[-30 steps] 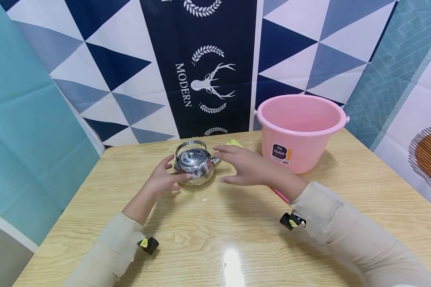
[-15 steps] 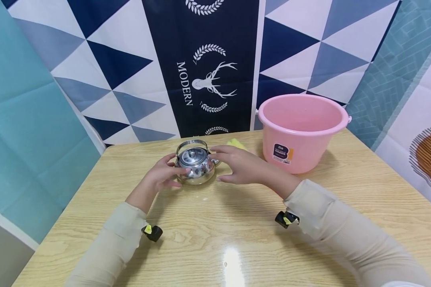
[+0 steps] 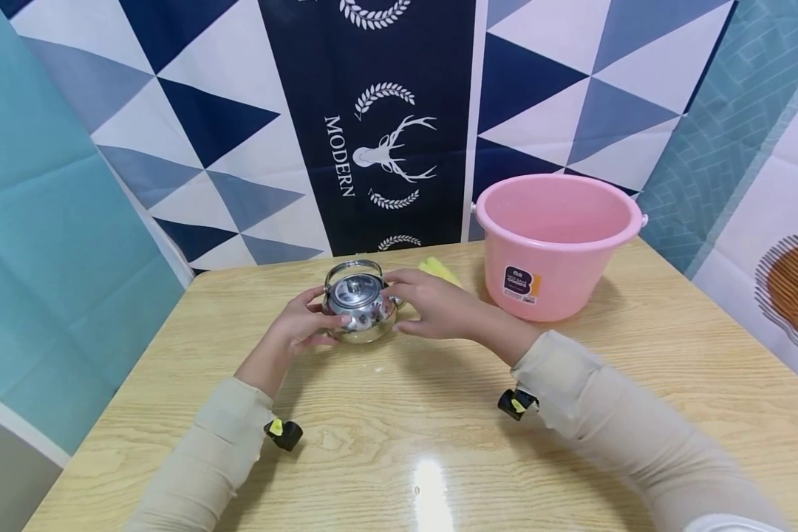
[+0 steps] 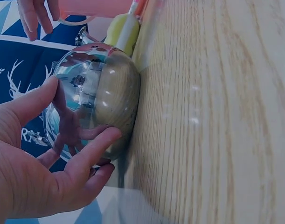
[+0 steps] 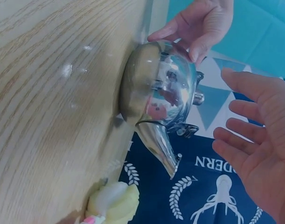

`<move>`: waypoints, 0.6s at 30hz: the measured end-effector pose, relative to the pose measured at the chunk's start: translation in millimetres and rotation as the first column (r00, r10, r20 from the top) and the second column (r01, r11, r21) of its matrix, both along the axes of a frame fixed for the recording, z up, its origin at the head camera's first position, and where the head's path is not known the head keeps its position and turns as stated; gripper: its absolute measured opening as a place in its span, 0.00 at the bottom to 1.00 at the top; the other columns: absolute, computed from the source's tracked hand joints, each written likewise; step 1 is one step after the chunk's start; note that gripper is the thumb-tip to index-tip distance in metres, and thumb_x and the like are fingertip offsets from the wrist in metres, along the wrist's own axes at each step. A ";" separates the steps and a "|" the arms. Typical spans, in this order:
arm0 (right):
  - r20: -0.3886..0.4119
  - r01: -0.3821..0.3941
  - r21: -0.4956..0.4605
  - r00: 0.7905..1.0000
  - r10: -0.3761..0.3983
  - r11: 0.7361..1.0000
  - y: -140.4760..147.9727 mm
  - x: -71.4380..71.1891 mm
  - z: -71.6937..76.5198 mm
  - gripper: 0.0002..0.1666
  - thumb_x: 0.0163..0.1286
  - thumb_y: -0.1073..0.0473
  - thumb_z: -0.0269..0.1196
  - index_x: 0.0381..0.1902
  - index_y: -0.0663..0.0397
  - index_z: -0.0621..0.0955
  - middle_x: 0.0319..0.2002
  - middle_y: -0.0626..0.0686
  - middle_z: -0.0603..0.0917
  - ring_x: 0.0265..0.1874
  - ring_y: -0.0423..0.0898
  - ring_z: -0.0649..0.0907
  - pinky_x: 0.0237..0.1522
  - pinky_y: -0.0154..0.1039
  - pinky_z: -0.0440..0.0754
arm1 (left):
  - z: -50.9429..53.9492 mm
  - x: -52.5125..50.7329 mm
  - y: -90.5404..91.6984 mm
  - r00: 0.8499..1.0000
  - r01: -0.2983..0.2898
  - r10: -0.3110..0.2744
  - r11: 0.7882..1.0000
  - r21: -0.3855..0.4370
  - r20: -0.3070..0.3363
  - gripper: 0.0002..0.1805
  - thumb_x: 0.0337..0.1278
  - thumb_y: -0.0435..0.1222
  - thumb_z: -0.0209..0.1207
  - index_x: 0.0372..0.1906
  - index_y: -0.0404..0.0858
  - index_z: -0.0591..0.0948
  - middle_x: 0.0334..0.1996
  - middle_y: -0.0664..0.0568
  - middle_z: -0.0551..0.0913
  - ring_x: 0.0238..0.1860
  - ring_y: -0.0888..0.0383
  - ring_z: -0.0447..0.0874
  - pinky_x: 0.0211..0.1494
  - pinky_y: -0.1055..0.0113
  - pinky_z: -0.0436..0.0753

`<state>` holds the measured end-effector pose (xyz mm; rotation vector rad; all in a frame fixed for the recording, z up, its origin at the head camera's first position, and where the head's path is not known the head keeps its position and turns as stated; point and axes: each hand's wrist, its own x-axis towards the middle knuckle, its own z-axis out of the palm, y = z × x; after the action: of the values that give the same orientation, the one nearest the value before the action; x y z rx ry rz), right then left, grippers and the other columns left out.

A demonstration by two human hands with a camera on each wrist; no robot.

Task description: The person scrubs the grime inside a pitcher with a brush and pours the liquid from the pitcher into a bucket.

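A shiny metal teapot (image 3: 361, 307) with an arched handle and a lid stands upright on the wooden table. My left hand (image 3: 304, 323) is at its left side; in the left wrist view the thumb and fingers curve against the polished teapot body (image 4: 100, 93). My right hand (image 3: 432, 304) hovers on the spout side, fingers spread and slightly bent. From the right wrist view, a gap shows between that right hand (image 5: 259, 126) and the teapot's spout (image 5: 158, 144). The spout is mostly hidden behind the right hand in the head view.
A pink bucket (image 3: 558, 273) stands at the back right of the wooden table (image 3: 359, 421). Behind the right hand lies a yellow-green thing (image 3: 439, 271) with a pink and white handle, partly hidden. A patterned cloth wall (image 3: 239, 148) rises behind the table.
My left hand has moved in from beside the teapot and now holds its left side. The right hand has moved left, closer to the spout. The teapot has stayed in place.
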<state>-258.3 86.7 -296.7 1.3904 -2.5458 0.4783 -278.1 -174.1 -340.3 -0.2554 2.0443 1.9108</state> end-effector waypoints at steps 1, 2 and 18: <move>-0.002 -0.002 -0.003 1.000 0.002 1.000 -1.1 -0.7 -0.8 0.29 0.61 0.57 0.71 0.57 0.66 0.79 0.62 0.64 0.73 0.63 0.58 0.72 0.67 0.50 0.69 | -0.5 -0.2 -0.4 1.000 0.002 -0.002 1.000 -0.001 -0.002 0.51 0.53 0.24 0.67 0.78 0.46 0.52 0.72 0.36 0.56 0.60 0.38 0.72 0.48 0.50 0.85; -0.004 -0.005 -0.007 1.000 0.005 1.000 -2.2 -1.3 -1.5 0.29 0.61 0.57 0.71 0.56 0.66 0.79 0.62 0.64 0.74 0.63 0.58 0.72 0.67 0.50 0.70 | -0.9 -0.1 -0.8 1.000 0.002 -0.002 1.000 0.000 -0.004 0.51 0.53 0.24 0.67 0.78 0.46 0.52 0.71 0.36 0.56 0.60 0.38 0.72 0.48 0.50 0.85; -0.074 -0.024 -0.020 0.997 0.023 1.000 -25.3 -11.2 -2.3 0.19 0.61 0.61 0.70 0.50 0.63 0.82 0.54 0.62 0.79 0.52 0.53 0.78 0.59 0.45 0.78 | -2.0 2.0 1.2 1.000 -0.004 0.004 1.000 -0.004 -0.007 0.51 0.53 0.25 0.68 0.77 0.46 0.52 0.70 0.39 0.59 0.56 0.43 0.75 0.51 0.50 0.84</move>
<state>-269.5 61.4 -299.0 1.4055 -2.4614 0.4474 -276.1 -172.9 -342.3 -0.2549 2.0531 1.9133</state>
